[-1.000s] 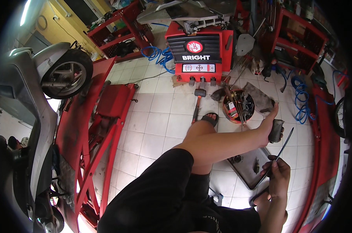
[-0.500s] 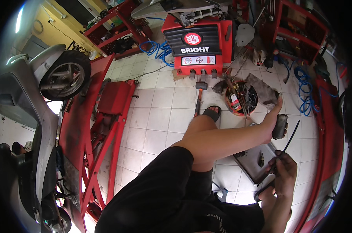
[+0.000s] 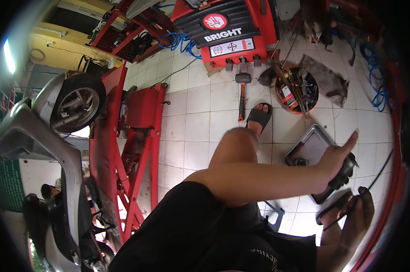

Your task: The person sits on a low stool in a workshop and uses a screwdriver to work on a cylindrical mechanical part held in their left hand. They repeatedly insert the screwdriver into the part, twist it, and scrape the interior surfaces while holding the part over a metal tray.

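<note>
My left forearm reaches across to the right, over my raised knee. My left hand, thumb stretched up, has its other fingers closed round a dark metal block, which the hand mostly hides. Just below and to the right, my right hand grips a thin black rod. The rod slants past the fingers and shows on both sides of them. Both hands have dark-stained fingers and stay apart. Partly beneath my left hand lies a grey metal tray holding a small dark metal part.
A round tub of tools stands beyond the tray, beside a grey stained sheet. A mallet lies near my sandalled foot. A red scissor lift and a scooter occupy the left; a red machine stands ahead.
The view has shifted. My left hand has come closer to my right, and the metal block has turned, showing less of itself. My right hand and the rod have moved rightward and lower in the picture.
</note>
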Motion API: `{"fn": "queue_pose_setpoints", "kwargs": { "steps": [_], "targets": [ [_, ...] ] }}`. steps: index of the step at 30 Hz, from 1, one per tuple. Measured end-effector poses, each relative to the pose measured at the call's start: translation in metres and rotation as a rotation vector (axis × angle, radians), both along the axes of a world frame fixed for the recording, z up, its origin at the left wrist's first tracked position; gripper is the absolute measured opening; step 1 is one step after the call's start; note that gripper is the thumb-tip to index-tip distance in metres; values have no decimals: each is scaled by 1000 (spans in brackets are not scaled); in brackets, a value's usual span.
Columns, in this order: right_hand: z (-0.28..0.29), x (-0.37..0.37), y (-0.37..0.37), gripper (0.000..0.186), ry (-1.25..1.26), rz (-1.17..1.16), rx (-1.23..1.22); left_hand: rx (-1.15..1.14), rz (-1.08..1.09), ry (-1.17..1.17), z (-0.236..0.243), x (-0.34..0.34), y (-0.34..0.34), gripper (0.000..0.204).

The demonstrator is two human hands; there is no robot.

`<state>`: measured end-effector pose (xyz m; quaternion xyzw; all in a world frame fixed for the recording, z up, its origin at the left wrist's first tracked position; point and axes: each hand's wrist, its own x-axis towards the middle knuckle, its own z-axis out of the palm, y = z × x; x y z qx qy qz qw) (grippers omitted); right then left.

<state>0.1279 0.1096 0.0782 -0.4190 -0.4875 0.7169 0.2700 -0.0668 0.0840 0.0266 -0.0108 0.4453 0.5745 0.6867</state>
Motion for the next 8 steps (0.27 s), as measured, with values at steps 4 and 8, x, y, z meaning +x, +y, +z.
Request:
{"fn": "queue_pose_setpoints", "kwargs": {
  "steps": [4,8],
  "targets": [
    [-30,22,21,38,-263,-54,133,-152,115,13,13,1,-9,79],
    [-64,66,67,47,-234,37,45,-15,32,-157,1,-11,4,75]
  ]
}}
